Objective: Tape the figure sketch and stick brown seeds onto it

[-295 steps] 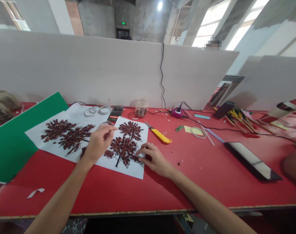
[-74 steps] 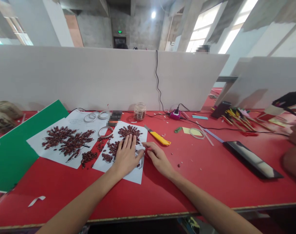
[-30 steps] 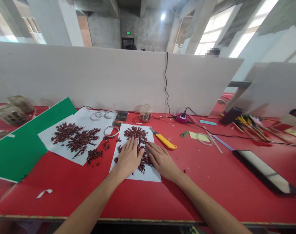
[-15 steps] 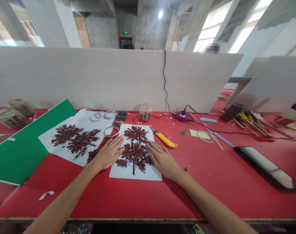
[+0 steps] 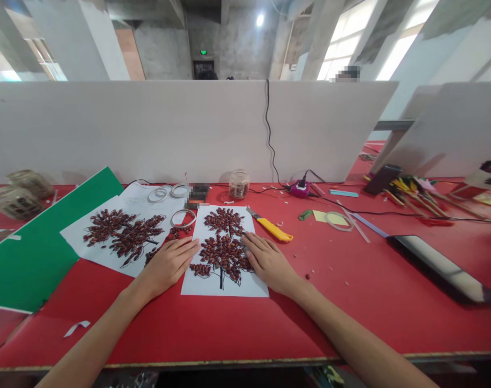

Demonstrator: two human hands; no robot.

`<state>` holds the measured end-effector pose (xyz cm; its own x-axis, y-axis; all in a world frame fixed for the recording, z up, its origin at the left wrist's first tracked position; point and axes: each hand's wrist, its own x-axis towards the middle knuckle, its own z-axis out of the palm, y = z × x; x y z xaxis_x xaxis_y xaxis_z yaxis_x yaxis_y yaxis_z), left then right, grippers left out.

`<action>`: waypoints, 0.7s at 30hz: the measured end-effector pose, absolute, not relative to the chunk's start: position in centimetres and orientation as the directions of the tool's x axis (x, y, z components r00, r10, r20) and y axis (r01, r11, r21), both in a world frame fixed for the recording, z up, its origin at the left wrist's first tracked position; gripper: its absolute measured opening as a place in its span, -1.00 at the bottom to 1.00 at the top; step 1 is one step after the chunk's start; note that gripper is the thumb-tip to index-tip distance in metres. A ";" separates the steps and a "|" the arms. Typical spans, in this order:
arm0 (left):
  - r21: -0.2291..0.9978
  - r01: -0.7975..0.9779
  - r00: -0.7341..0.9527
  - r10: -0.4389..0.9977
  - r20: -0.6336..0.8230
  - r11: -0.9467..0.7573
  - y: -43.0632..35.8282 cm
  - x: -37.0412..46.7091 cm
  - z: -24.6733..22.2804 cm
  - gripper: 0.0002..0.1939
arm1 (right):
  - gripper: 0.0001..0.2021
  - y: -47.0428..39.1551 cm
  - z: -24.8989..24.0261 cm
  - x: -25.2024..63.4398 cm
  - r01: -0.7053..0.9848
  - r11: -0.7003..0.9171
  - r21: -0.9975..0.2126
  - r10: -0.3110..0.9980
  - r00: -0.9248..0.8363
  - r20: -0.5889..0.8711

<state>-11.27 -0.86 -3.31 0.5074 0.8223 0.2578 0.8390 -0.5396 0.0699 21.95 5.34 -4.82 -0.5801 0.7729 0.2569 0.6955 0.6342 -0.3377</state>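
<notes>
A white sheet (image 5: 249,290) with a tree shape made of dark red seeds (image 5: 225,253) lies flat on the red table. At its left edge rests my left hand (image 5: 170,264), open and palm down, its fingertips at the paper. My right hand (image 5: 269,262) lies open on the sheet's right edge, fingertips touching the seeds. Neither hand holds anything. Left of them is a second sheet (image 5: 78,229) with seed clusters (image 5: 136,237), and loose seeds (image 5: 176,233) are partly hidden behind my left hand.
A yellow knife (image 5: 274,229) lies right of the sheet. Behind stand a glass jar (image 5: 239,185) and a purple socket (image 5: 299,188) with cables. A green board (image 5: 39,253) and jars (image 5: 17,202) are left; a black tablet-like object (image 5: 443,268) is right. A white partition (image 5: 168,129) rises behind.
My left hand has slid left and slightly down, off the seeds toward the sheet's edge. My right hand stays in nearly the same place. The view has shifted slightly.
</notes>
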 end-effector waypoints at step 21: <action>0.937 0.261 0.304 0.941 0.148 -0.232 3.9 2.1 0.8 -0.87 | -0.73 4.9 -1.6 22.7 0.311 0.624 -0.717 0.753 -0.485 0.444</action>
<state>2.11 3.90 0.76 0.3045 0.9409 0.1484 0.2609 -0.2322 0.9370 22.72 4.87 -1.63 -0.4853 0.7529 0.4445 0.3109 0.6237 -0.7172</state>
